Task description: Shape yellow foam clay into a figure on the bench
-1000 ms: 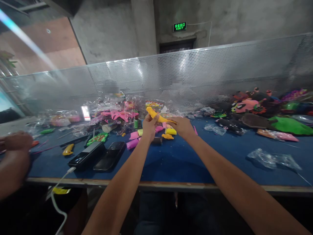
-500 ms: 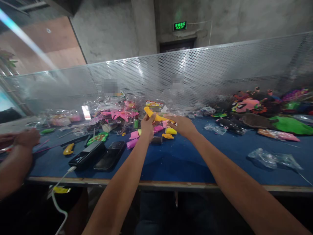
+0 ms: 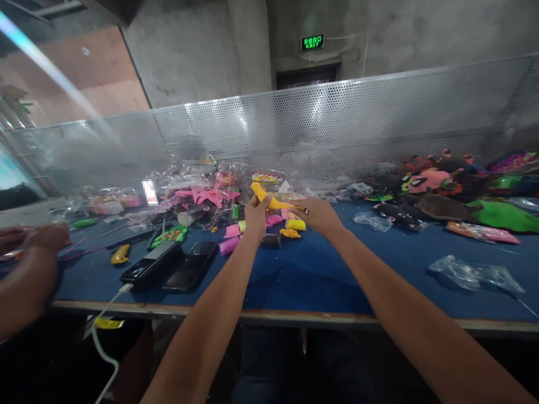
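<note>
A yellow banana-shaped piece (image 3: 273,203), apparently soft modelling clay, is held above the blue table. My left hand (image 3: 256,216) pinches its thicker left part between thumb and fingers. At the narrow right end, my right hand (image 3: 316,216) has its fingers closed around the tip, where a small dark spot shows. Below and around my hands lie a yellow packet (image 3: 296,225), a small orange-yellow lump (image 3: 290,233), a purple packet (image 3: 229,246), a dark brown packet (image 3: 272,240) and several pink pieces.
A black phone (image 3: 191,266) and a black device with a white cable (image 3: 151,264) lie to the left. Another yellow banana shape (image 3: 120,255) is beside them. Another person's hand (image 3: 48,238) is at far left. Clear plastic wrap (image 3: 475,273) lies right; a perforated metal screen (image 3: 362,123) stands behind.
The right end of the yellow piece now shows a dark spot by my right fingers, and that hand has turned slightly. My left hand keeps its hold. The view has shifted slightly.
</note>
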{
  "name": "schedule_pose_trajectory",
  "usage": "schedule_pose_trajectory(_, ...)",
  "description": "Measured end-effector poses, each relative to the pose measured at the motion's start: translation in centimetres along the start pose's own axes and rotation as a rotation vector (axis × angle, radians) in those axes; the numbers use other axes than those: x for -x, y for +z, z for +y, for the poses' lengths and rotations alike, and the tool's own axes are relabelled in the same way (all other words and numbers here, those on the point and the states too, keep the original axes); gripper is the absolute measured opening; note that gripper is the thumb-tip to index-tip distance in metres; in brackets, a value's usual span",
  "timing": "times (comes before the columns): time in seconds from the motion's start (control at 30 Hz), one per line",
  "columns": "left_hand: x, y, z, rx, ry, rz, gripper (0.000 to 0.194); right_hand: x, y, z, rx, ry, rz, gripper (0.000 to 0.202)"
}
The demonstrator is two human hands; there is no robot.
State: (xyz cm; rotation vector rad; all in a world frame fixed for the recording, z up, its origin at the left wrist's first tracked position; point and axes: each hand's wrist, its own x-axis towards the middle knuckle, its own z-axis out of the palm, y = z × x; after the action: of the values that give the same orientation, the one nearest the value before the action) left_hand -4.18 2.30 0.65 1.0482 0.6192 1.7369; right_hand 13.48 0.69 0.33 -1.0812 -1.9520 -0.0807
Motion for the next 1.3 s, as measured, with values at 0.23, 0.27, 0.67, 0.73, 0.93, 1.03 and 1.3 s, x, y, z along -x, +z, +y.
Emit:
schedule_pose_trajectory(0.23,0.0,0.1,0.2,0.071,0.009,-0.059,0.052,-0.4,0.7,-0.7,-0.648,0.367,-0.046,0.029)
schedule_pose_trajectory(0.27,0.0,0.1,0.3,0.074,0.014,-0.072,0.055,-0.4,0.7,-0.7,-0.705,0.393,-0.041,0.030)
schedule_pose_trajectory(0.67,0.1,-0.4,0.8,0.154,0.020,-0.111,0.056,-0.1,0.2,-1.8,-1.017,0.639,-0.177,0.024)
schedule_pose_trajectory(0.73,0.2,-0.4,0.9,0.169,0.024,-0.106,0.051,0.0,0.2,-2.0,-1.001,0.642,-0.221,0.025)
schedule_pose_trajectory(0.93,0.1,-0.4,1.0,0.191,0.049,-0.068,0.036,0.2,0.4,-2.5,-1.021,0.670,-0.212,0.028)
schedule_pose_trajectory(1.03,0.1,-0.3,1.1,0.201,0.062,-0.073,0.032,0.3,0.2,-2.7,-1.040,0.691,-0.287,0.037)
schedule_pose_trajectory(1.3,0.2,-0.3,1.3,0.221,0.066,-0.071,0.029,0.4,0.5,-2.6,-1.007,0.638,-0.313,0.026)
